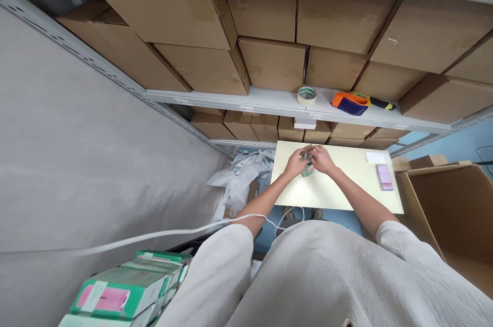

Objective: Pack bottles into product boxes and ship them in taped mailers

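A small green-and-white box [307, 170] stands near the left part of the pale tabletop [339, 188]. My left hand [296, 164] is closed at its left side, fingers curled over the top. Over the top and right side curls my right hand [322, 159], the fingertips of both hands nearly meeting. Something greyish shows between the fingers at the box's top, too small to make out. The box's upper part is mostly hidden by my hands.
A phone [384, 177] and a white card [375, 157] lie at the table's right. Above, a shelf holds a tape roll [307, 96] and an orange-and-blue tape dispenser [349, 103]. An open carton [450, 204] stands right; green boxes [119, 286] are stacked lower left. A white cable [154, 235] crosses left.
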